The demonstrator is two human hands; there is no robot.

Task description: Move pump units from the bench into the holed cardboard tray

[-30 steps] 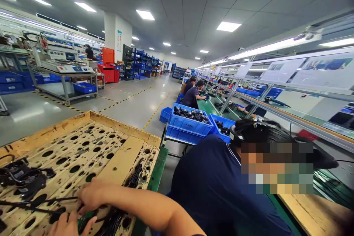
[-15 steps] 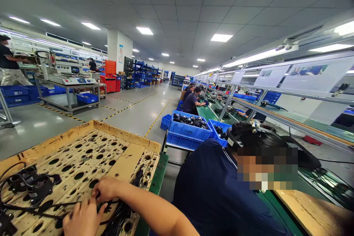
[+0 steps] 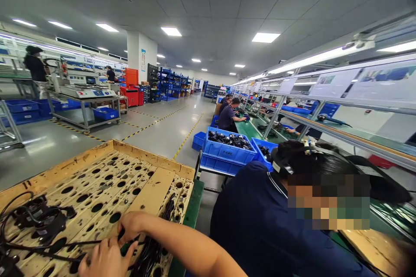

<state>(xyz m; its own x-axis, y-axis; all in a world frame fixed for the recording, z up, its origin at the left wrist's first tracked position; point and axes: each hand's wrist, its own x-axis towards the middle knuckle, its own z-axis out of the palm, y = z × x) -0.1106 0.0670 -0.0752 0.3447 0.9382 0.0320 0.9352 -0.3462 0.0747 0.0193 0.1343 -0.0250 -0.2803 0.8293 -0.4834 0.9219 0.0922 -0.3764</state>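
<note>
My left hand (image 3: pixel 105 259) is low in the head view, its fingers curled over a black cable (image 3: pixel 81 243) and its thumb apart. Just beyond it, my right hand (image 3: pixel 130 226) reaches in from the right with fingers pinched on the same cable; its fingertips are partly hidden. Both hands are close together over a wooden board with round holes (image 3: pixel 97 184). Leftward, the cable leads towards black round-bodied parts (image 3: pixel 48 223). A bundle of black cables (image 3: pixel 147 257) lies beneath my right forearm.
A raised wooden rim (image 3: pixel 156 160) borders the board, and a green table edge (image 3: pixel 195 201) shows beside it. A co-worker in dark blue (image 3: pixel 253 220) leans close at my right. Blue bins (image 3: pixel 227 151) of black parts stand beyond. A wheeled machine cart (image 3: pixel 86 106) is across the aisle.
The view has shifted slightly, so the board and hands appear a little further right. Both hands stay together at the cable. A distant person at the left has changed position.
</note>
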